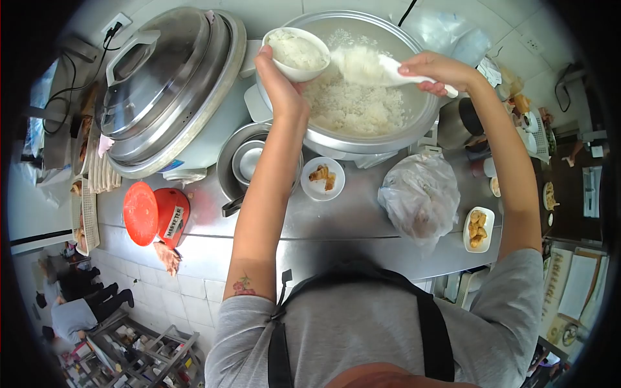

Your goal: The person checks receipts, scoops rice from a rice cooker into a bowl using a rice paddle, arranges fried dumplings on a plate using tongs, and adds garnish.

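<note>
My left hand (284, 87) is closed around a white bowl (299, 72) heaped with cooked rice, held up at the left rim of a large rice cooker. In my right hand (435, 72) is the handle of a white rice paddle (392, 68), its blade loaded with rice over the pot. Loose white rice (362, 107) fills part of the open rice cooker (381, 143). The bowl and the paddle are apart, with a small gap between them.
Left stands a second cooker with a metal lid (162, 71). Nearer me are metal bowls (249, 161), a small plate with brown food pieces (322, 193), a red container (169, 216), a plastic bag (420, 194) and a white dish (469, 240). Two people are at lower left.
</note>
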A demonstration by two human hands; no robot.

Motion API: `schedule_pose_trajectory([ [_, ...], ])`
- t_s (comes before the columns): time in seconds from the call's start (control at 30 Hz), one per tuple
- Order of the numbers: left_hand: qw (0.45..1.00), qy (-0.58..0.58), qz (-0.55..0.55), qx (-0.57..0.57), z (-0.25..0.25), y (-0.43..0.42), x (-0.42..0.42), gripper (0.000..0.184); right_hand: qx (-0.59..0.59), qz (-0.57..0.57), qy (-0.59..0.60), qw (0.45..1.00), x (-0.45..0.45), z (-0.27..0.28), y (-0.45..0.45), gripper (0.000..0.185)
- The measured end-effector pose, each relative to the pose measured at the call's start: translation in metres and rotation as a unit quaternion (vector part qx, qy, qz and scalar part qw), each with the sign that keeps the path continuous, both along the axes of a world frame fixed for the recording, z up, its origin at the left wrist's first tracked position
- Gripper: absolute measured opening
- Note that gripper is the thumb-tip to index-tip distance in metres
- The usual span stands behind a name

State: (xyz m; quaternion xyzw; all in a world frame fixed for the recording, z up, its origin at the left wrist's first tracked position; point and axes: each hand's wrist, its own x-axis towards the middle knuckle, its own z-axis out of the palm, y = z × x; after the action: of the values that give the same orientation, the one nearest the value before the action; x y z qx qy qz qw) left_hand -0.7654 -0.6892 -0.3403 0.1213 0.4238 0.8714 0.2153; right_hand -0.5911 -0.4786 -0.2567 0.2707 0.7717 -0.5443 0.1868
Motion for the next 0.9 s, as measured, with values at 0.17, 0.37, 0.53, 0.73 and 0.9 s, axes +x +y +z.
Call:
schedule_pose_trajectory([
  [0.17,0.999,-0.001,-0.035,-0.031,0.002,-0.001,0.001,0.062,0.167,-0.053,0.17,0.97,-0.018,0.013,-0.031,0.04],
  [0.37,0.998,-0.011,-0.05,-0.037,0.008,-0.003,0.004,0.061,0.485,0.004,0.247,0.839,-0.037,-0.064,-0.14,0.056],
  [0.53,0.998,-0.017,-0.06,-0.032,0.007,-0.004,0.004,0.062,0.453,0.036,0.25,0.855,-0.019,-0.049,-0.142,0.06],
  [0.73,0.998,-0.009,-0.059,0.004,0.013,-0.005,0.007,0.065,0.351,-0.036,0.167,0.92,-0.028,-0.053,-0.047,0.047],
  [0.9,0.999,0.008,-0.047,-0.013,0.017,-0.003,0.01,0.064,0.437,0.11,0.137,0.882,-0.063,-0.107,-0.056,0.033],
])
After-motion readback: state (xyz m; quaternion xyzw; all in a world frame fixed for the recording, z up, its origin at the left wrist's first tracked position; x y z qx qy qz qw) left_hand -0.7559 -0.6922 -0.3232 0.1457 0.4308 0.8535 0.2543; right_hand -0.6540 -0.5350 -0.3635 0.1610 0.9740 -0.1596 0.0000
